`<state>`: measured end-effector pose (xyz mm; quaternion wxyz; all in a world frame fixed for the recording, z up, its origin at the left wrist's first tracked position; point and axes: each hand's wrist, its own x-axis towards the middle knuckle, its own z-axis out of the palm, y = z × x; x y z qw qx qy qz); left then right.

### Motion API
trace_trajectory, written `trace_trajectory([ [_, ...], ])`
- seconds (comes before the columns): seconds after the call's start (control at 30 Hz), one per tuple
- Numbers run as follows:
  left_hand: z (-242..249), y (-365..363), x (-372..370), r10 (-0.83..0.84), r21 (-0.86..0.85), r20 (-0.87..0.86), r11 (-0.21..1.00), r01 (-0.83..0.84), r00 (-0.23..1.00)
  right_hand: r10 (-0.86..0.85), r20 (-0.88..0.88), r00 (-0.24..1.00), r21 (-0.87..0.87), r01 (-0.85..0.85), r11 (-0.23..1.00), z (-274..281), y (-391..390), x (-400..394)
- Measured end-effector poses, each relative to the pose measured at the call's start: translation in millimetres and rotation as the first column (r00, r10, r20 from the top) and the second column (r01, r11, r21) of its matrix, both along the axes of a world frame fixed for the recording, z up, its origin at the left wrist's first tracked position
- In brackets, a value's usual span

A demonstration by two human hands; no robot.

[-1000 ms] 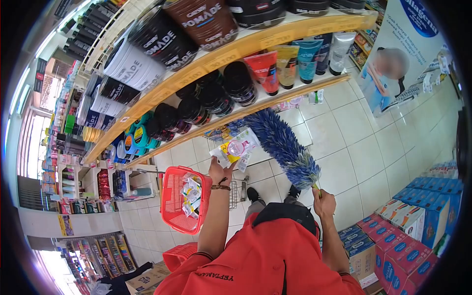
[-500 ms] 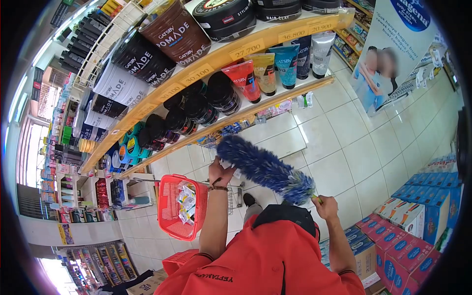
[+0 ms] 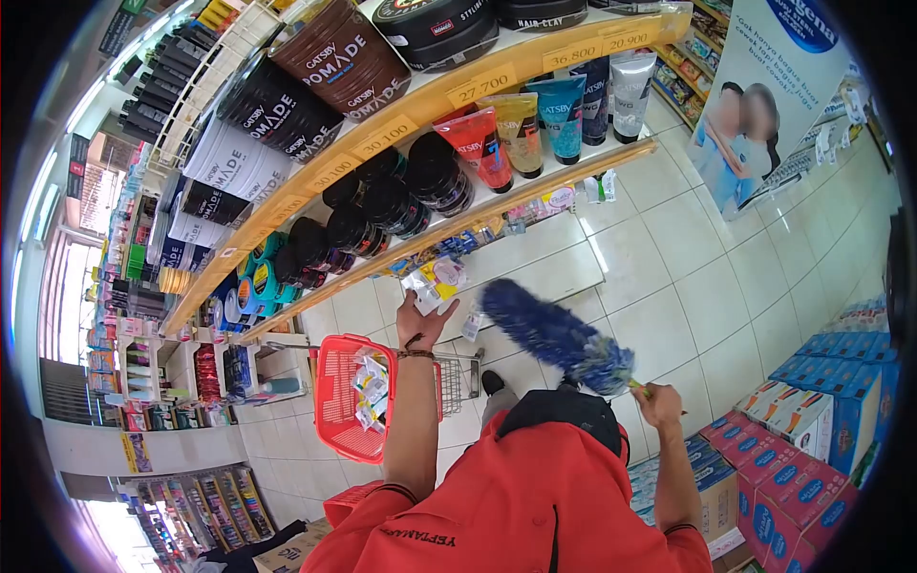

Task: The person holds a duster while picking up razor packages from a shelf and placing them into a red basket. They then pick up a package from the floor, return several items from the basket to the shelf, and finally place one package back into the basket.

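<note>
My left hand [image 3: 417, 320] is raised toward the lower shelf and grips small product packets [image 3: 432, 281], white and yellow. My right hand [image 3: 660, 402] holds the handle of a blue feather duster [image 3: 554, 334], whose head slants up and left, just right of the packets. A red basket [image 3: 363, 396] with several sachets inside hangs by my left forearm. I wear a red shirt.
Curved yellow shelves [image 3: 449, 91] hold pomade jars [image 3: 339, 62], black tubs [image 3: 411, 191] and gel tubes [image 3: 521, 129] with price tags. Blue and red cartons [image 3: 812, 430] are stacked at the lower right. A poster [image 3: 764, 105] stands at the upper right. White floor tiles [image 3: 707, 286] lie beyond.
The duster swung down and right, off the packets, which now show again in my left hand. My left hand rose slightly toward the shelf edge.
</note>
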<state>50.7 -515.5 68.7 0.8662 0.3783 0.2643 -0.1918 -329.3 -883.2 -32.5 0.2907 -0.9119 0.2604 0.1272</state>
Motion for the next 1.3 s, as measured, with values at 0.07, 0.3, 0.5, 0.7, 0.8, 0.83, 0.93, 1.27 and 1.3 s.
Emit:
trace_trajectory([
  [0.07, -4.7, 3.2, 3.0, -0.014, 0.005, 0.008, 1.000, 0.014, 1.000, -0.093, -0.033, 0.995, -0.064, 0.091, 0.994, -3.3, -5.1, -10.4],
  [0.3, -33.7, -22.4, -14.0, -0.225, -0.002, 0.067, 0.974, 0.225, 0.972, -0.182, 0.158, 0.971, 0.435, 0.097, 0.895, -0.6, 41.1, 33.1],
  [0.5, -13.9, -37.5, -20.4, -0.336, -0.162, 0.112, 0.922, 0.351, 0.935, -0.323, 0.027, 0.946, 0.299, 0.301, 0.906, -55.8, 34.5, 3.8],
  [0.7, -3.2, -60.4, 3.1, -0.563, 0.246, 0.173, 0.819, 0.518, 0.808, -0.471, -0.231, 0.852, 0.155, 0.510, 0.846, -83.6, 18.6, -56.1],
  [0.8, 7.4, -106.2, 9.0, -0.715, 0.664, 0.304, 0.633, 0.397, 0.630, -0.532, -0.264, 0.804, 0.145, 0.579, 0.803, -101.6, 27.6, -74.4],
  [0.83, -1.0, -117.1, 17.4, -0.833, 0.857, 0.328, 0.460, 0.231, 0.446, -0.554, -0.277, 0.785, 0.149, 0.605, 0.782, -103.6, 31.3, -77.4],
  [0.93, 34.1, -176.8, 20.5, -0.899, 0.930, 0.229, 0.315, 0.188, 0.374, -0.551, -0.346, 0.760, 0.196, 0.633, 0.749, -100.4, 45.3, -75.7],
  [1.27, -40.8, -276.5, 149.0, -0.941, 0.970, 0.176, 0.116, -0.214, 0.289, -0.544, -0.449, 0.709, 0.212, 0.675, 0.707, -103.9, 97.6, -139.6],
  [1.3, -58.4, -279.2, 165.1, -0.936, 0.951, 0.173, 0.077, -0.300, 0.308, -0.553, -0.451, 0.701, 0.210, 0.685, 0.697, -100.3, 101.9, -145.4],
])
